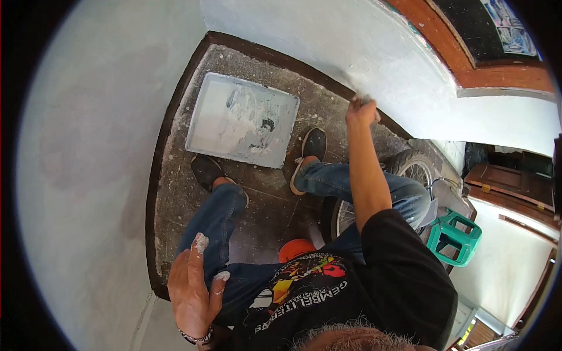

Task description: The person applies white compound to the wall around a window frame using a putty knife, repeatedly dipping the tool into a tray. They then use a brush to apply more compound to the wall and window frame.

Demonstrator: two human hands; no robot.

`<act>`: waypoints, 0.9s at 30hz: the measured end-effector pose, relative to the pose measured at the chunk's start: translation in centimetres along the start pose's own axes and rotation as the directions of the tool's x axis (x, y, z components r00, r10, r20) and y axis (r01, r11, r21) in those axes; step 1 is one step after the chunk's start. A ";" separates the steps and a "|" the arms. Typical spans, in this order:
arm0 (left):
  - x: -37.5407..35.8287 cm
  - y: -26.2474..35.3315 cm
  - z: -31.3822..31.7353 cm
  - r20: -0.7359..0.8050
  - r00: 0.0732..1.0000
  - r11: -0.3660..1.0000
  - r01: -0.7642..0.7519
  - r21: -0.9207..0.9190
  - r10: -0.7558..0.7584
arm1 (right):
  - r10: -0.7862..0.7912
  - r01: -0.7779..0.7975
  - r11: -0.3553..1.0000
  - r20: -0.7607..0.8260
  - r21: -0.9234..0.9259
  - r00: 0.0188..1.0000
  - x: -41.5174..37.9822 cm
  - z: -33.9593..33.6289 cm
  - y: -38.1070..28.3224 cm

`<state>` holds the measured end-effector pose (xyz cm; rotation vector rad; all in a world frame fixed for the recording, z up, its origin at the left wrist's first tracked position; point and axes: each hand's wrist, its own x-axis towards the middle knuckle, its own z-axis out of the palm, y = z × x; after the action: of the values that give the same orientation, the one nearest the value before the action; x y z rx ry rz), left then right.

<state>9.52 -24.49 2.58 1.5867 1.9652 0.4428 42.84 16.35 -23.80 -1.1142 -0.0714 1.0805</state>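
Note:
My right hand is stretched forward to the foot of the white wall, closed round a small paintbrush. Its bristles are blurred and lie close to the wall just above the dark baseboard. My left hand is raised near my left knee, holding nothing. Its index finger and thumb are apart, both with white paint on the tips. On the floor ahead of my feet lies a shallow grey tray with pale paint spread in it, thicker on the left side.
A pale wall rises at the left. Behind my right leg are a spoked wheel and a green plastic stool. An orange-red bucket stands under me. An orange-brown wooden frame edges the upper right wall.

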 end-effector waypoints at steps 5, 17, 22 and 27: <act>0.0 0.0 -0.1 -0.006 0.999 0.999 -0.044 -0.013 0.044 | -0.110 0.111 0.994 0.275 0.009 0.955 -4.0 4.5 -5.8; -0.3 -0.5 -0.4 0.014 1.000 1.000 0.000 -0.026 0.001 | 0.278 0.949 -0.262 0.929 -0.173 0.246 -4.8 1.6 -3.6; -0.4 -1.0 -0.3 0.047 0.999 1.000 0.003 -0.027 -0.002 | 0.422 0.899 -0.434 0.868 -0.060 0.261 -0.8 1.2 -10.9; -0.4 -1.0 -0.2 0.043 0.999 0.999 0.001 -0.044 0.001 | 0.313 0.908 -0.418 0.936 -0.016 0.160 -1.2 3.1 -18.1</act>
<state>8.69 -25.10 2.25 1.5563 1.9107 0.4456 52.53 17.32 -8.22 -1.2558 -2.6776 0.0336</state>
